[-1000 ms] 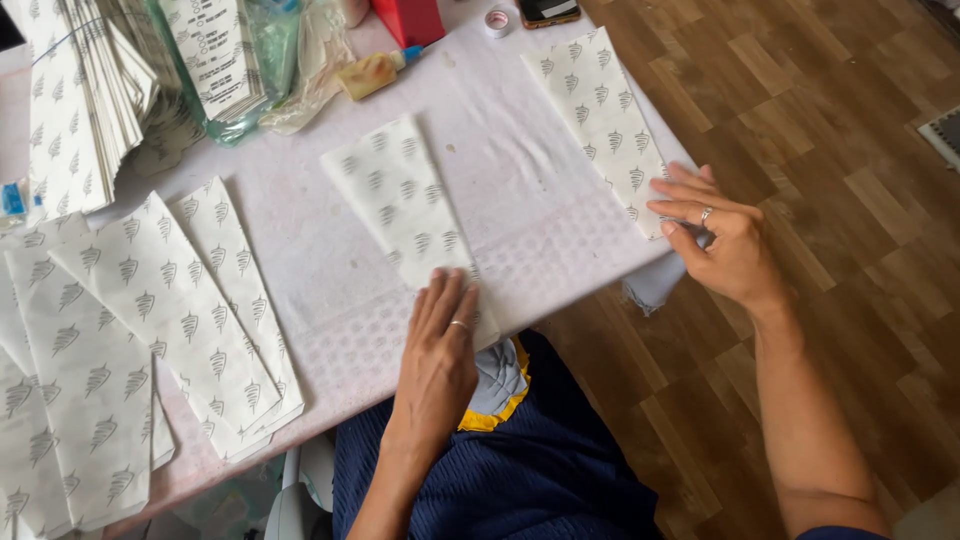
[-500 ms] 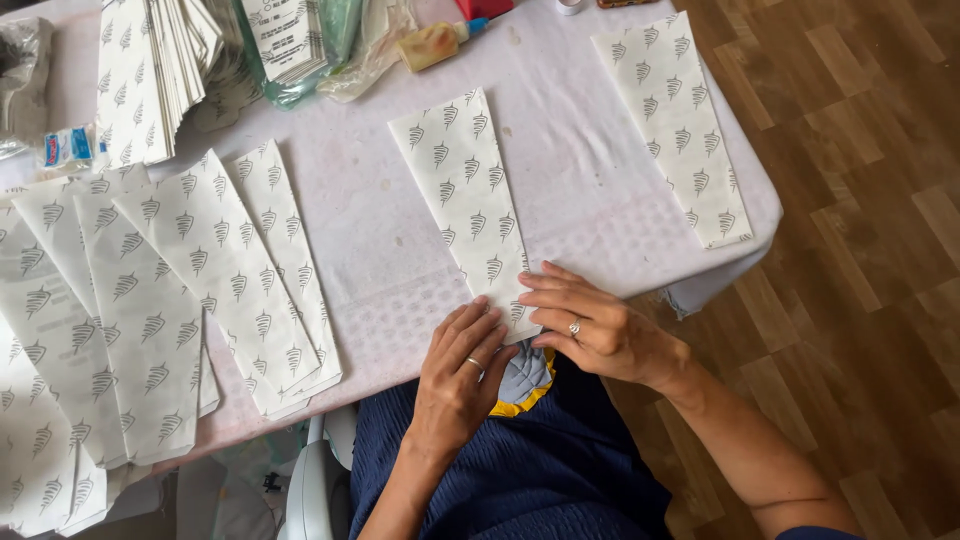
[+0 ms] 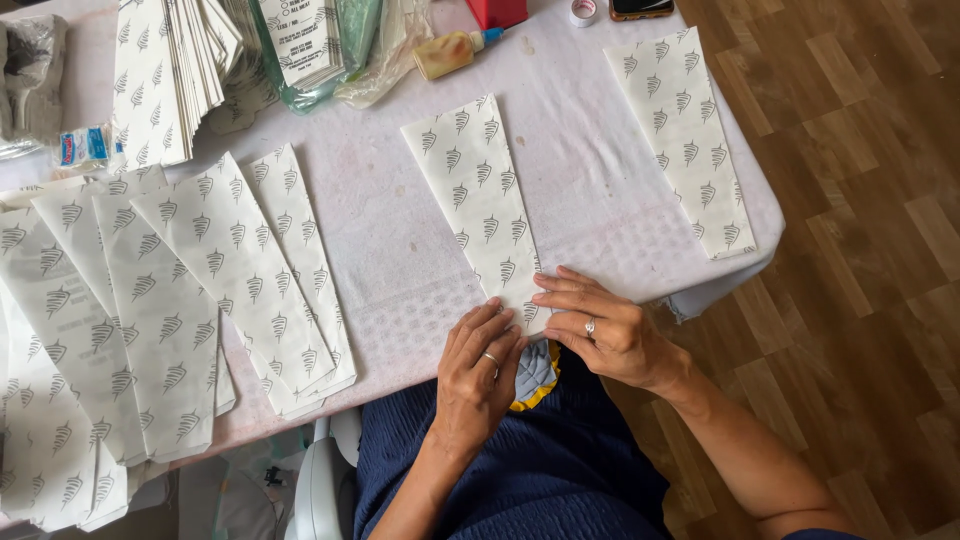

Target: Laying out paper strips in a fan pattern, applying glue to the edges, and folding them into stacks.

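Both hands pressing near end of paper bag at table edge. Left hand & right hand lying flat, fingers together, gripping nothing (prob. flattening a crease). Finished bags fanning out to left, overlapping; another bag lying apart, right.

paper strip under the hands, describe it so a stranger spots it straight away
On the white-clothed table, look at the near edge. The paper strip lies alone mid-table, its near end under the left hand and right hand. Unlike the overlapping sheets beside it, it is single and touched.
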